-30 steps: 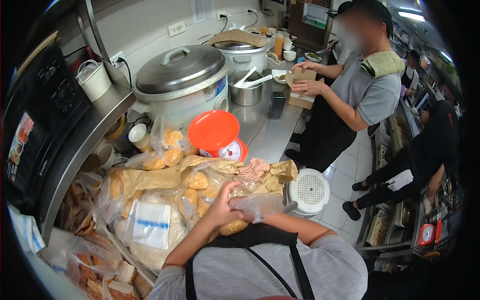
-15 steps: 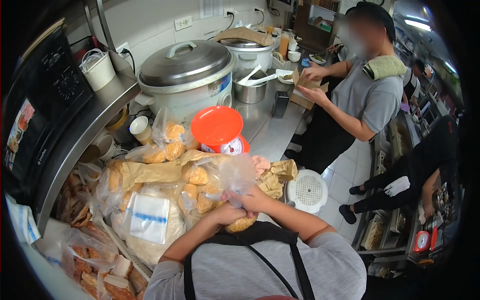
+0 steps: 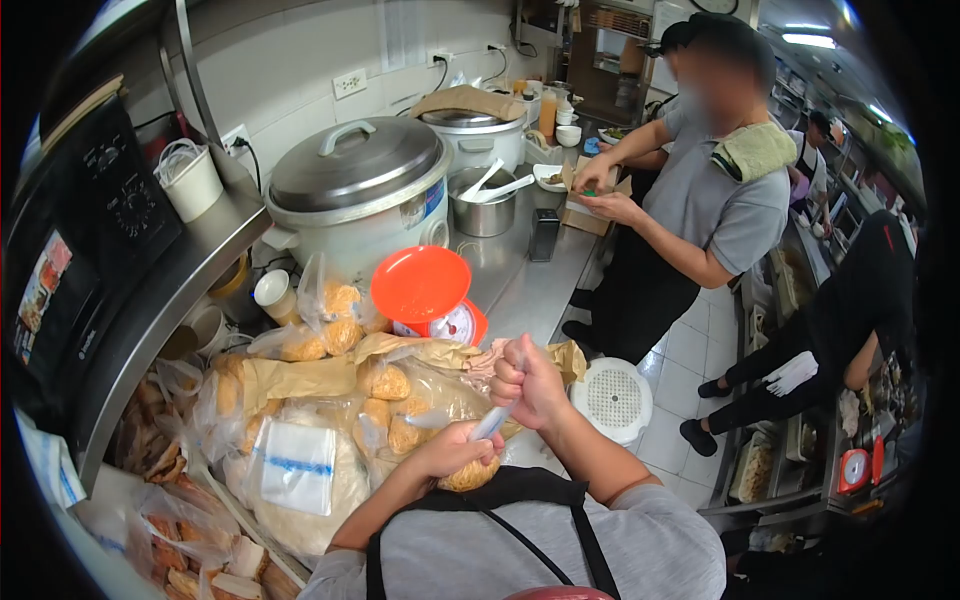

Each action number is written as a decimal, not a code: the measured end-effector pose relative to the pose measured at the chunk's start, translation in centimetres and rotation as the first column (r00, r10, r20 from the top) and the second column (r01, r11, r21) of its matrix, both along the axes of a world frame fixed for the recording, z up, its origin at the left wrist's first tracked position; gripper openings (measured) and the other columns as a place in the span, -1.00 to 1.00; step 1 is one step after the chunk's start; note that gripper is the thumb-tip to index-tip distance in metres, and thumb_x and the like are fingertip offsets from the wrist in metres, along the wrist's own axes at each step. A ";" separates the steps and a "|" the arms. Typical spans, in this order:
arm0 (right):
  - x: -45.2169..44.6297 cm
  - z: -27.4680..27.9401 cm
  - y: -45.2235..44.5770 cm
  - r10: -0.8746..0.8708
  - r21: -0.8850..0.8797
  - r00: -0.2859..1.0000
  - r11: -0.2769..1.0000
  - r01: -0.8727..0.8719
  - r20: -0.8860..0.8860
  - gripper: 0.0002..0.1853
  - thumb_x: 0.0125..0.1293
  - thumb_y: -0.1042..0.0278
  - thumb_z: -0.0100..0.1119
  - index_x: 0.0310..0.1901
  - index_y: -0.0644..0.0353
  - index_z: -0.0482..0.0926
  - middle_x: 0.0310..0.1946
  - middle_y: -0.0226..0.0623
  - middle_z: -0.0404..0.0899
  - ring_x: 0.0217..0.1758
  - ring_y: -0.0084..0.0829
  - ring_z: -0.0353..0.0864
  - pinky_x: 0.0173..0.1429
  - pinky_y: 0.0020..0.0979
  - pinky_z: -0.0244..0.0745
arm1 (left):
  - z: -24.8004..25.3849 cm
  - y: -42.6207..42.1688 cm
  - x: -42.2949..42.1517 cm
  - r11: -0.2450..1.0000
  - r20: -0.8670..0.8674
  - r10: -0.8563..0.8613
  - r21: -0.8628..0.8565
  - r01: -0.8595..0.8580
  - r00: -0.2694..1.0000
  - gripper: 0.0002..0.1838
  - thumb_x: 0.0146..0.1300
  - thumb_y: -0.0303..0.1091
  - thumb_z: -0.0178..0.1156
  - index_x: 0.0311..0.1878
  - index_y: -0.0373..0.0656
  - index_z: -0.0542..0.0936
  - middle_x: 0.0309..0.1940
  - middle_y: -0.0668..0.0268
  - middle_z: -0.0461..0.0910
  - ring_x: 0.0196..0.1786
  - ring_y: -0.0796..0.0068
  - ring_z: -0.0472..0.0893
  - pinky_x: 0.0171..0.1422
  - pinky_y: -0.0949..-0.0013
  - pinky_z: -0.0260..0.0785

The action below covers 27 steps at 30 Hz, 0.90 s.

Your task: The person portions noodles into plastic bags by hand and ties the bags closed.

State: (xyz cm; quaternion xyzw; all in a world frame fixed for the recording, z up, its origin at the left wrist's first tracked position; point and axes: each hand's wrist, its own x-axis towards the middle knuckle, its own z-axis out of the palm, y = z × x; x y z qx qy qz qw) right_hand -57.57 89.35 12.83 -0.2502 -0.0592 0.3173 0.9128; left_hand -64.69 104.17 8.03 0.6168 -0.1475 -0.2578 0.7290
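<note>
A clear plastic bag (image 3: 488, 424) is stretched up in a twisted strand between my two hands, close to my chest. My left hand (image 3: 458, 450) is closed around the lower part of the strand, just above the bag's round bulge of orange, crumbly-looking food (image 3: 470, 474). Higher and to the right, my right hand (image 3: 530, 382) is closed in a fist on the top end of the same bag. Beyond my hands lie several similar filled bags (image 3: 386, 381). A stack of flat, unused plastic bags (image 3: 292, 464) rests on a large pale bag (image 3: 345, 490) left of my left arm.
An orange kitchen scale (image 3: 422, 285) stands behind the bags, with a large lidded cooker (image 3: 345, 190) farther back. A white round stool (image 3: 612, 400) is at the right. One co-worker (image 3: 725, 190) handles a cardboard box (image 3: 590, 212) at the counter. Bagged food pieces (image 3: 185, 525) lie lower left.
My right hand has moved up and away from my left, drawing the bag's top into a long twisted strand. The bag's puffed-out open end is now gathered inside my right fist.
</note>
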 end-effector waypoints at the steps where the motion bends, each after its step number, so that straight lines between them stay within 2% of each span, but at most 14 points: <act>1: 0.1 0.2 -0.4 -0.021 0.021 1.000 1.000 0.020 0.018 -0.67 0.27 0.00 -0.31 -0.53 0.00 0.18 -0.76 -0.55 0.00 -0.75 -0.63 -0.04 -0.64 -0.55 -0.06 | 0.2 0.0 -0.2 1.000 -0.004 0.018 -0.008 -0.018 1.000 -0.88 0.09 -0.42 -0.06 -0.36 -0.24 0.43 -0.51 0.34 0.44 -0.51 0.66 0.36 -0.35 0.58 0.24; 2: 0.2 0.7 -0.9 -0.104 -0.012 0.994 0.994 0.104 -0.013 -0.68 0.27 0.03 -0.29 -0.55 0.00 0.19 -0.77 -0.55 -0.01 -0.77 -0.64 -0.06 -0.67 -0.56 -0.10 | 0.3 0.1 -0.3 0.995 -0.014 0.070 0.076 -0.069 0.997 -0.87 0.12 -0.39 -0.07 -0.36 -0.24 0.42 -0.53 0.36 0.43 -0.54 0.67 0.35 -0.38 0.59 0.23; 4: 1.5 1.0 -2.9 -0.327 -0.018 0.938 0.943 0.331 0.110 -0.69 0.28 0.07 -0.28 -0.55 0.03 0.19 -0.76 -0.54 0.02 -0.76 -0.65 -0.05 -0.66 -0.58 -0.09 | 0.3 0.8 -0.8 0.956 -0.026 0.187 0.235 -0.176 0.982 -0.83 0.19 -0.33 -0.10 -0.35 -0.23 0.42 -0.57 0.39 0.40 -0.58 0.70 0.32 -0.42 0.60 0.21; 5: 2.2 1.3 -3.8 -0.428 -0.010 0.887 0.900 0.436 0.172 -0.70 0.28 0.09 -0.28 -0.55 0.04 0.19 -0.76 -0.54 0.03 -0.76 -0.66 -0.05 -0.66 -0.59 -0.08 | -0.2 1.4 -0.9 0.950 -0.043 0.250 0.205 -0.237 0.967 -0.82 0.20 -0.32 -0.10 -0.34 -0.22 0.42 -0.56 0.39 0.40 -0.56 0.70 0.33 -0.42 0.61 0.21; 7: 1.8 3.6 -5.3 -0.498 0.010 0.686 0.813 0.582 0.530 -0.75 0.26 0.20 -0.19 -0.53 0.09 0.20 -0.74 -0.51 0.11 -0.73 -0.67 0.00 -0.63 -0.62 -0.03 | -2.5 3.2 -0.5 0.921 -0.085 0.374 0.149 -0.359 0.924 -0.81 0.21 -0.30 -0.12 -0.32 -0.20 0.42 -0.54 0.40 0.41 -0.51 0.70 0.34 -0.41 0.64 0.21; 9: 0.2 2.8 -4.8 -0.172 -0.120 0.400 0.785 0.607 0.900 -0.90 0.11 0.44 -0.01 -0.35 0.21 0.33 -0.47 -0.32 0.35 -0.40 -0.53 0.36 -0.27 -0.52 0.31 | -3.1 3.8 0.1 0.920 0.023 0.345 0.191 -0.343 0.938 -0.81 0.21 -0.32 -0.12 -0.33 -0.22 0.43 -0.53 0.41 0.41 -0.48 0.63 0.37 -0.37 0.56 0.25; 10: -0.7 3.7 -3.5 0.131 -0.144 0.068 0.765 0.628 0.989 -0.75 0.02 0.48 0.03 -0.20 0.21 0.35 -0.33 -0.23 0.37 -0.24 -0.39 0.41 -0.10 -0.38 0.31 | -2.0 3.5 0.3 0.915 0.116 0.291 0.255 -0.312 0.950 -0.80 0.21 -0.33 -0.12 -0.33 -0.24 0.43 -0.53 0.40 0.42 -0.47 0.61 0.38 -0.36 0.54 0.26; 12: -3.0 5.9 -0.7 0.557 -0.094 -0.302 0.572 0.815 0.774 -0.64 -0.06 0.47 0.06 -0.13 0.14 0.37 -0.31 -0.21 0.42 -0.19 -0.32 0.43 -0.10 -0.28 0.30 | -0.9 2.2 0.4 0.885 0.367 0.231 0.306 -0.352 0.901 -0.79 0.19 -0.34 -0.08 -0.31 -0.31 0.43 -0.51 0.34 0.44 -0.43 0.52 0.41 -0.30 0.46 0.27; 15: -1.4 -0.3 0.6 0.781 -0.417 -0.087 0.420 0.806 0.618 -0.66 -0.09 0.41 0.06 -0.17 0.09 0.39 -0.39 -0.21 0.48 -0.24 -0.29 0.48 -0.13 -0.19 0.31 | 0.3 2.2 0.8 0.897 0.500 0.173 0.277 -0.346 0.849 -0.79 0.17 -0.33 -0.04 -0.30 -0.30 0.44 -0.51 0.28 0.46 -0.43 0.52 0.41 -0.29 0.46 0.26; 16: -0.8 -0.8 0.4 0.839 -0.547 0.019 0.337 0.766 0.544 -0.78 -0.03 0.33 0.05 -0.28 0.10 0.43 -0.50 -0.19 0.49 -0.35 -0.26 0.51 -0.20 -0.21 0.33 | 1.9 2.9 0.5 0.848 0.380 0.114 0.444 -0.289 0.918 -0.80 0.14 -0.32 -0.01 -0.35 -0.28 0.45 -0.53 0.22 0.47 -0.44 0.46 0.43 -0.29 0.43 0.25; 19: -0.4 -0.7 -0.9 0.880 -0.587 0.001 0.316 0.745 0.475 -0.85 0.05 0.26 0.02 -0.40 0.14 0.44 -0.54 -0.17 0.46 -0.43 -0.20 0.48 -0.38 -0.27 0.34 | 2.1 4.3 0.4 0.756 0.403 0.024 0.591 -0.280 0.915 -0.81 0.12 -0.31 0.00 -0.40 -0.27 0.45 -0.55 0.16 0.45 -0.44 0.39 0.45 -0.32 0.39 0.24; 22: -0.1 0.0 -1.9 0.790 -0.613 0.088 0.394 0.685 0.607 -0.79 0.11 0.20 -0.02 -0.44 0.17 0.44 -0.53 -0.14 0.47 -0.40 -0.17 0.48 -0.29 -0.28 0.34 | 0.7 5.0 0.5 0.734 0.667 -0.026 0.518 -0.438 0.745 -0.81 0.10 -0.30 0.03 -0.44 -0.26 0.44 -0.57 0.14 0.42 -0.44 0.37 0.46 -0.35 0.39 0.24; 25: 0.6 0.0 -3.0 0.681 -0.596 0.136 0.504 0.625 0.719 -0.76 0.16 0.20 -0.07 -0.44 0.21 0.43 -0.56 -0.18 0.45 -0.42 -0.19 0.46 -0.31 -0.31 0.33 | 1.5 5.4 0.5 0.711 0.760 -0.082 0.498 -0.496 0.645 -0.83 0.10 -0.33 0.04 -0.42 -0.25 0.46 -0.54 0.23 0.46 -0.42 0.50 0.47 -0.32 0.46 0.26; 27: 1.4 0.3 -3.5 0.613 -0.593 0.168 0.600 0.537 0.772 -0.75 0.19 0.21 -0.09 -0.43 0.23 0.42 -0.57 -0.24 0.44 -0.43 -0.30 0.45 -0.33 -0.37 0.33 | 4.0 4.8 -0.6 0.872 0.421 0.066 0.417 -0.257 0.905 -0.88 0.09 -0.40 0.05 -0.40 -0.26 0.48 -0.51 0.30 0.48 -0.41 0.59 0.45 -0.30 0.52 0.27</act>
